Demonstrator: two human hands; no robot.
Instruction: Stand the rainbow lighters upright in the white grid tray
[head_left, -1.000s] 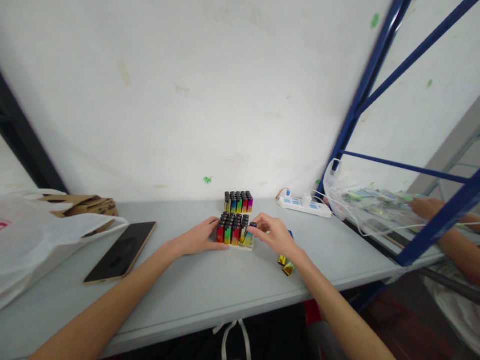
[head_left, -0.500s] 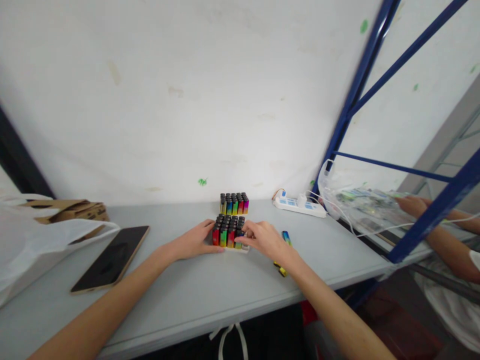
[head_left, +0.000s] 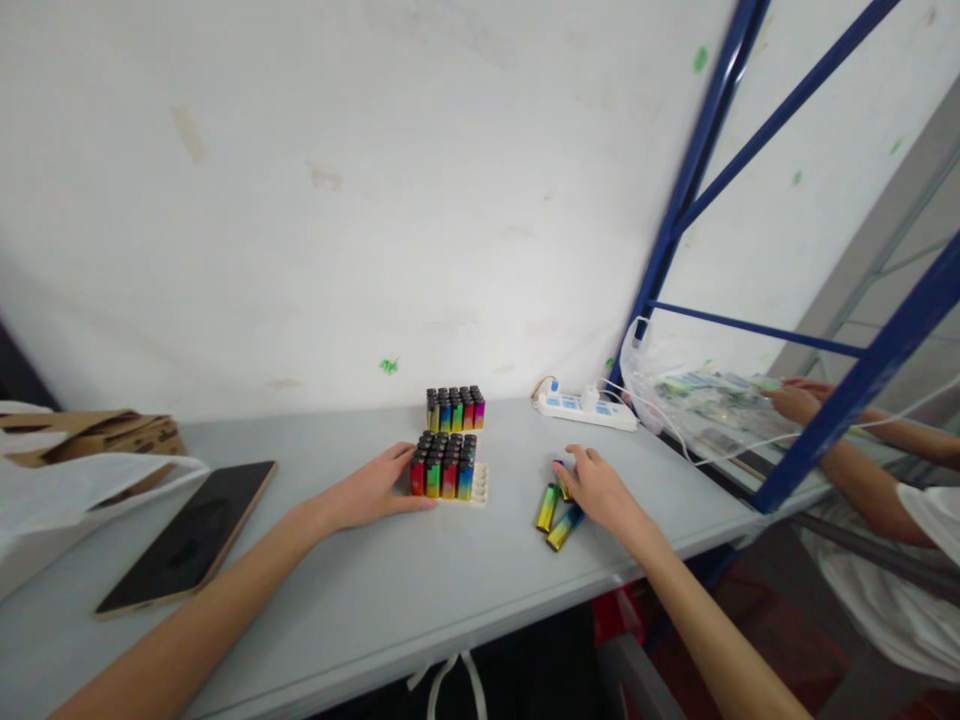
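Observation:
Upright lighters (head_left: 442,478) with black tops and red, green and blue metallic bodies fill most of a white tray (head_left: 480,485). Its right end shows bare slots. My left hand (head_left: 386,485) is closed about the tray's left end, thumb along the front, fingers partly hidden behind the lighters. To the right, my right hand (head_left: 596,490) is low over loose lighters, its fingers apart. Under its fingertips lies one lighter, partly covered. A green-yellow lighter (head_left: 548,507) and a blue-yellow lighter (head_left: 564,528) lie on the table beside it.
A second block of lighters (head_left: 456,410) stands behind, near the wall. A phone (head_left: 191,535), a white bag (head_left: 45,520) and cardboard (head_left: 135,437) lie left. A power strip (head_left: 585,408) sits back right, by a blue rack (head_left: 671,240). Another person's arms (head_left: 847,440) are beyond it.
My right hand has left the tray's right end and moved right to the loose lighters. My left hand stays at the tray. The view has shifted slightly.

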